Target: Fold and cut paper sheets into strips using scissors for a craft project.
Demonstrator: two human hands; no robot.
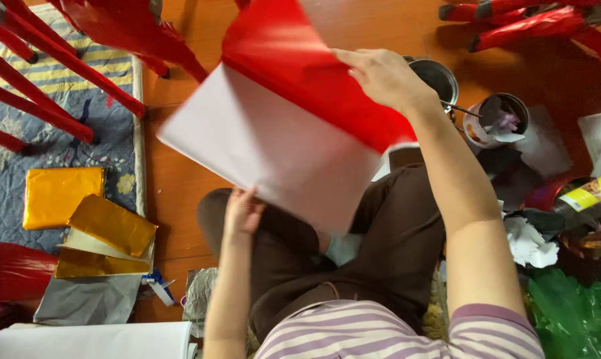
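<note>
I hold a large sheet of paper (280, 133) in the air above my lap; it is glossy red on one face and white on the other, folded over so both show. My right hand (383, 76) pinches its upper edge at the fold. My left hand (242, 211) grips the lower white edge from underneath. The sheet is blurred. I sit cross-legged on an orange wooden floor (180, 179) in brown trousers.
Gold foil sheets (91, 223) and a silver sheet (87, 299) lie at left on a patterned rug (61, 126). Red chair legs (54, 73) stand at upper left and right. Metal tins (496, 119), a can, paper scraps and green plastic (573, 319) crowd the right.
</note>
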